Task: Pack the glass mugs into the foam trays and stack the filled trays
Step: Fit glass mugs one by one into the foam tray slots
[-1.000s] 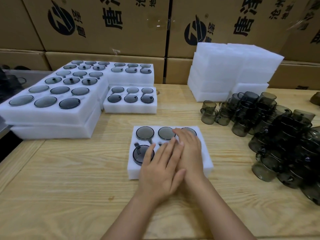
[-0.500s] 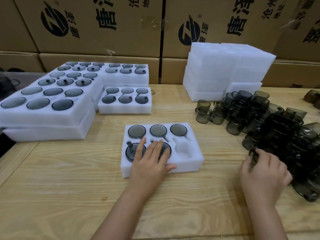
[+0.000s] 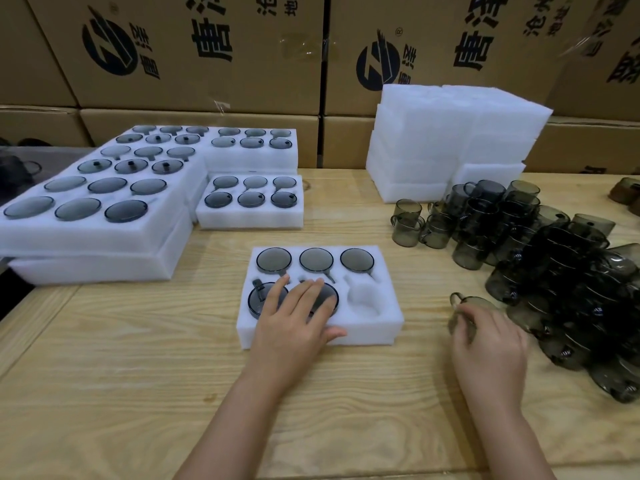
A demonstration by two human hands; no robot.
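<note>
Right hand [image 3: 488,348] grips mug [image 3: 465,306] | empty slot [image 3: 363,299] lies to its left | left hand [image 3: 294,317] flat on packed tray [image 3: 381,327]

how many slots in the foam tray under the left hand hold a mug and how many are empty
In the foam tray under the left hand:
slots holding a mug: 5
empty slots: 1
total: 6 slots
</note>
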